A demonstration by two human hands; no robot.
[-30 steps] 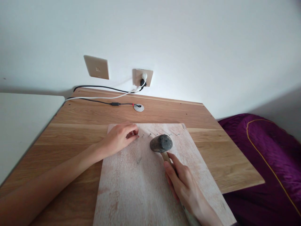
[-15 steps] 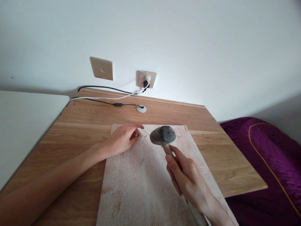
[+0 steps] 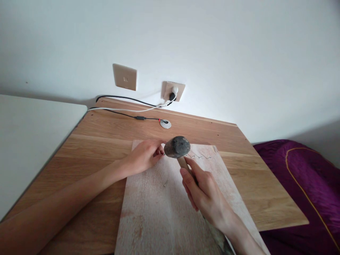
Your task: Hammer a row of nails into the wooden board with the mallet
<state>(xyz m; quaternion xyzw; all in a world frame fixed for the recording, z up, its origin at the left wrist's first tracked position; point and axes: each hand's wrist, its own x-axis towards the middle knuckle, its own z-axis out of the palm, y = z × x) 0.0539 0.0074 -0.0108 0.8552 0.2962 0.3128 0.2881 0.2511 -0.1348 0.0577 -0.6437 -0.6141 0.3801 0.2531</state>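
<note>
My right hand (image 3: 204, 191) is closed around the handle of a mallet (image 3: 177, 146) with a dark, worn head and a wooden grip. The mallet head hovers just right of my left fingertips, above a pale, whitish wooden board (image 3: 148, 219). My left hand (image 3: 148, 154) rests near the board's far edge, thumb and finger pinched on a small nail, of which only a tiny bit shows. Several thin nails (image 3: 200, 157) stick up in a row along the far edge, right of the mallet head. Another nail (image 3: 165, 183) is nearer the board's middle.
The board lies on a wood-grain desk (image 3: 92, 141) against a white wall. A socket (image 3: 181, 92) with plugs, cables (image 3: 119, 109) and a round cable grommet (image 3: 165, 124) are behind. A white surface (image 3: 39, 141) stands left; purple fabric (image 3: 310, 177) lies right.
The mallet has moved left, closer to my left fingertips, uncovering more of the nail row. My left hand keeps its pinch at nearly the same place. The whole view has shifted slightly.
</note>
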